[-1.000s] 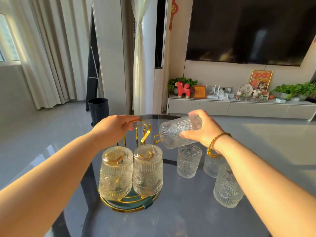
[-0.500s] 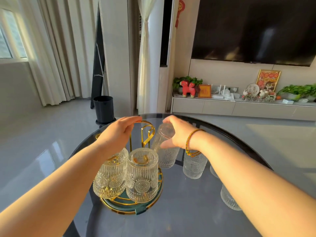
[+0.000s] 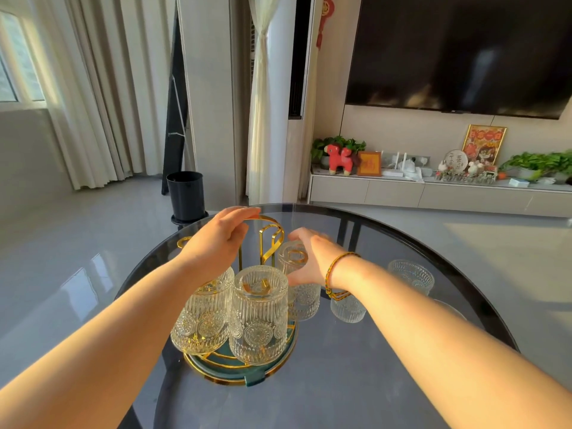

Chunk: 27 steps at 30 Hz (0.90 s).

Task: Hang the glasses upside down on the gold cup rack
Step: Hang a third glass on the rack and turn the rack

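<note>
A: What is the left hand (image 3: 221, 243) doing?

B: It rests on the top ring of the gold wire cup rack (image 3: 266, 239), fingers curled loosely over the ring, holding the rack itself and no glass.

A: And the right hand (image 3: 311, 258)?

B: It is wrapped around a clear ribbed glass tumbler (image 3: 298, 283) that sits upside down on a rack peg, just right of the left hand. The fingers lie behind the glass and the thumb is at its near side, so the grasp is closed on it. A woven gold and dark bracelet (image 3: 337, 278) circles that wrist.

A: Where are the other glasses?

B: Two more upside-down ribbed tumblers hang on the rack directly below the left hand: one under the left wrist (image 3: 204, 317), one between the two forearms (image 3: 258, 317). They touch side by side above the rack's round gold-rimmed green base (image 3: 247, 371).

A: Any not hung?

B: Yes. Beyond the right wrist, an upright ribbed tumbler (image 3: 410, 275) stands on the round dark glass table (image 3: 340, 382). Another upright glass (image 3: 348, 308) stands just under the right wrist, partly hidden by the arm.
</note>
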### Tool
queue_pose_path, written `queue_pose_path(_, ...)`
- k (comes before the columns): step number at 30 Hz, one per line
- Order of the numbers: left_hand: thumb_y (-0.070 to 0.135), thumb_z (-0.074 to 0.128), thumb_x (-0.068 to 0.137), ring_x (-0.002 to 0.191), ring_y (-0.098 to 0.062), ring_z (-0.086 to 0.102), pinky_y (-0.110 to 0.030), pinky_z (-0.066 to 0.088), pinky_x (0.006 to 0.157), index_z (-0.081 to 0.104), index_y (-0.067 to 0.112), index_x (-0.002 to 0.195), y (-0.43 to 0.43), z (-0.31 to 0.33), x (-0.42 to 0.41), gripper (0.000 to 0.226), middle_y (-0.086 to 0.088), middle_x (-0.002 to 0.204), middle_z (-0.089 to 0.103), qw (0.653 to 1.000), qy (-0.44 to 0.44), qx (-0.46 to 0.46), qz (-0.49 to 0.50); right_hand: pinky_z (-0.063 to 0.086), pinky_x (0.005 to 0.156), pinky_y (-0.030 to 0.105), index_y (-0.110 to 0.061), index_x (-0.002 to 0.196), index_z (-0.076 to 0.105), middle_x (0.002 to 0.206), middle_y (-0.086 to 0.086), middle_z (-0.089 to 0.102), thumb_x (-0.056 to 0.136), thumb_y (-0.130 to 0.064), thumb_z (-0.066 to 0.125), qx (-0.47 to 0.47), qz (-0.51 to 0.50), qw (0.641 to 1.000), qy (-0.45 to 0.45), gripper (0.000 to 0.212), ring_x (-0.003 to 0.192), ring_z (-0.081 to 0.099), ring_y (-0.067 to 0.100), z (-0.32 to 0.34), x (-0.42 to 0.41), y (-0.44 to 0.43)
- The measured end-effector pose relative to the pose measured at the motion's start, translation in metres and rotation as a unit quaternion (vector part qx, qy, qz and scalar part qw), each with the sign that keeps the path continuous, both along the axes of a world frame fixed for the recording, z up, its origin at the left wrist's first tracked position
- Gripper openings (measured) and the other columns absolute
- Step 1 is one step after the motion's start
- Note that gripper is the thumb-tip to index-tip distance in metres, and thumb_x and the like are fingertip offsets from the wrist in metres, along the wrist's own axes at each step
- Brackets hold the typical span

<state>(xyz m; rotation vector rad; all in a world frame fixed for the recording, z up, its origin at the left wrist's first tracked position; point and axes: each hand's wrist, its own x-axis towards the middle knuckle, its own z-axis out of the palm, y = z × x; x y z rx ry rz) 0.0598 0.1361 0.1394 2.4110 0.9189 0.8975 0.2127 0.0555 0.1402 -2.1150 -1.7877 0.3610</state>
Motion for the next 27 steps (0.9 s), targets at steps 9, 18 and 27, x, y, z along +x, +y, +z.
queue_pose_path(9,0.018,0.039,0.093,0.123,-0.021,0.044,-0.024,0.031,0.093,0.048,0.018,0.125,-0.007,0.011,-0.005,0.033,-0.006,0.135,0.049,1.000,-0.022,-0.003,0.010,0.032,0.095,0.025,-0.018,0.133,0.027,0.142,0.007,0.036,0.073,-0.024,0.067,-0.007,0.021,0.995,0.094,0.072,0.126,0.036,0.023,0.008,0.007,-0.006)
queue_pose_path(18,0.026,0.059,0.083,0.090,-0.026,0.063,-0.030,0.044,0.070,0.066,0.019,0.104,-0.003,0.026,-0.024,0.023,-0.008,0.099,0.072,0.987,0.046,0.077,0.136,0.033,0.099,0.023,-0.001,0.127,0.037,0.135,0.018,0.045,0.084,0.006,0.038,0.046,0.037,0.977,0.206,0.044,0.126,0.041,0.024,0.030,-0.018,0.013)
queue_pose_path(27,0.020,0.061,0.082,0.073,-0.022,0.060,-0.026,0.042,0.070,0.067,0.013,0.101,0.014,0.037,-0.004,0.021,-0.012,0.087,0.073,0.988,0.119,0.063,0.082,0.043,0.099,0.042,0.002,0.109,0.056,0.107,0.025,0.062,0.081,0.011,0.032,0.108,-0.008,0.953,0.282,0.037,0.096,0.056,0.024,0.025,-0.010,-0.008)
